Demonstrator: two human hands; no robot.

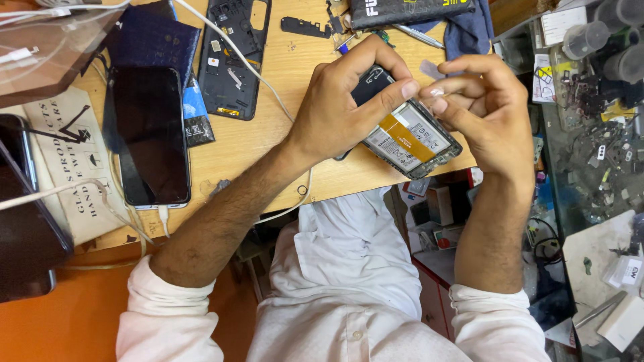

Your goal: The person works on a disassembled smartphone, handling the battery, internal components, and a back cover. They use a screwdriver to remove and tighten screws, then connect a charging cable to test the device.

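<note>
Two hands meet over the opened phone [409,141]: left hand [345,100] grips it, right hand [486,110] pinches a clear film strip [429,68] just above it.

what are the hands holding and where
Left hand grips the opened phone by its upper end; right hand pinches a small clear strip at its end.

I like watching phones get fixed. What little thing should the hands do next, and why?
Probably peel the clear strip fully away. The right hand pinches it just above the opened phone, while the left hand grips the phone and steadies it.
</note>
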